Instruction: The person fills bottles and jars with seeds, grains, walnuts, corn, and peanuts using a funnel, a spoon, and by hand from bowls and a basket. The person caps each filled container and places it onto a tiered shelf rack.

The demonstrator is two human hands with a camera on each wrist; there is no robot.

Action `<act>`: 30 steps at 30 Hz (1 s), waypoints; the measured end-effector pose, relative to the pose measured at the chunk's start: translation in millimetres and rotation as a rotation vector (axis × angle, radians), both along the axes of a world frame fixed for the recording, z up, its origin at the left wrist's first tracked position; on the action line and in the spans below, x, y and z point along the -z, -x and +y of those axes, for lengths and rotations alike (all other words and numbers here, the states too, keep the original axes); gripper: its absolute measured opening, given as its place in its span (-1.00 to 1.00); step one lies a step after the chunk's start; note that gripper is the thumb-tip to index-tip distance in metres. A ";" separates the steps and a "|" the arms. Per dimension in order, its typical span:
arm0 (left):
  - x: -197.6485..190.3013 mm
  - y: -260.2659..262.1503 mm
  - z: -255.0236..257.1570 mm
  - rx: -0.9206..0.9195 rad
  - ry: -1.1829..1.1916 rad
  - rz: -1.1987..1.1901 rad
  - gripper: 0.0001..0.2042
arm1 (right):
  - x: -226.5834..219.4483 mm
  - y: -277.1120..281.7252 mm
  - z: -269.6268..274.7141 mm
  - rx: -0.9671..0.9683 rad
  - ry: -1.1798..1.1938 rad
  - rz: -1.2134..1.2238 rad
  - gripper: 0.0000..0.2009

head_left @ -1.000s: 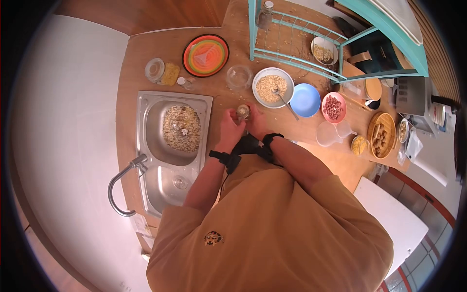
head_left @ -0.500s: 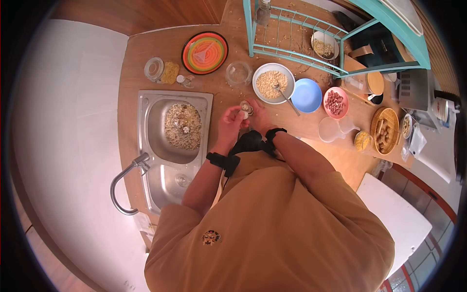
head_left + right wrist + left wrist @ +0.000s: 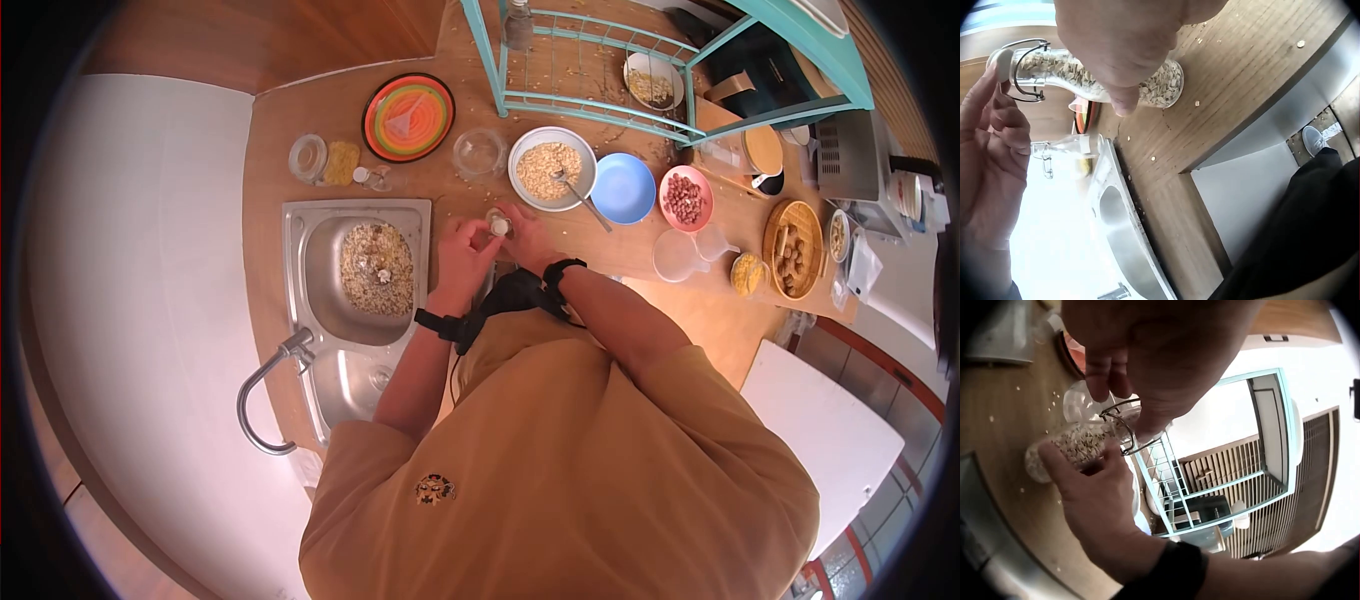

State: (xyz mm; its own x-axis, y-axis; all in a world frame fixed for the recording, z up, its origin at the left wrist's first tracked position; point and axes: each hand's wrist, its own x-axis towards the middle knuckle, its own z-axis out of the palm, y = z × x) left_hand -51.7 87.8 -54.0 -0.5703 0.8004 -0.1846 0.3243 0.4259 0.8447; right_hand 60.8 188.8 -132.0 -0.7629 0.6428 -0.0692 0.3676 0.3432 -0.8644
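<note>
A clear glass swing-top bottle (image 3: 1161, 84), filled with oat flakes, stands upright at the counter's front edge. My right hand (image 3: 532, 243) wraps its fingers and thumb around the bottle's body. At the neck, my left hand (image 3: 461, 262) pinches the white stopper (image 3: 1002, 65) between thumb and fingertips, right over the mouth. Loose around the neck hangs the wire clasp (image 3: 1025, 80). In the left wrist view the left hand covers most of the stopper.
The steel sink (image 3: 422, 216), its basin holding a heap of oats (image 3: 375, 275), lies left of my hands. Rightward stand an oat bowl with spoon (image 3: 545, 170), a blue bowl (image 3: 622, 188) and a funnel (image 3: 678, 255). A teal rack (image 3: 600, 121) stands behind; flakes dot the counter.
The bottle's mouth was uncovered a second ago, then the left hand held the white stopper beside it. Now the stopper is over the mouth. The right hand keeps its grip on the bottle.
</note>
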 end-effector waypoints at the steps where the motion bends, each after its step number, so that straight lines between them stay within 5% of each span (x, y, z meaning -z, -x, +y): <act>1: -1.6 1.1 -0.4 0.076 -0.016 0.212 -0.68 | 0.1 -0.5 0.0 -0.009 -0.010 -0.011 -0.40; 10: 10.0 8.6 2.9 0.366 -0.192 0.408 -0.68 | 7.5 0.4 -0.6 -0.001 -0.007 -0.014 -0.42; 30: 28.5 -4.5 -7.2 0.308 -0.312 0.536 -0.73 | 2.2 1.0 0.8 0.023 -0.022 0.114 -0.47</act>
State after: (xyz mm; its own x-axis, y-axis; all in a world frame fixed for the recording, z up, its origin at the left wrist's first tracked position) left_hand -47.2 80.6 -82.5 -0.2564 0.9104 0.3246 0.7986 0.0104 0.6018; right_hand 59.8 189.6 -134.2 -0.7502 0.6604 0.0316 0.2754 0.3556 -0.8931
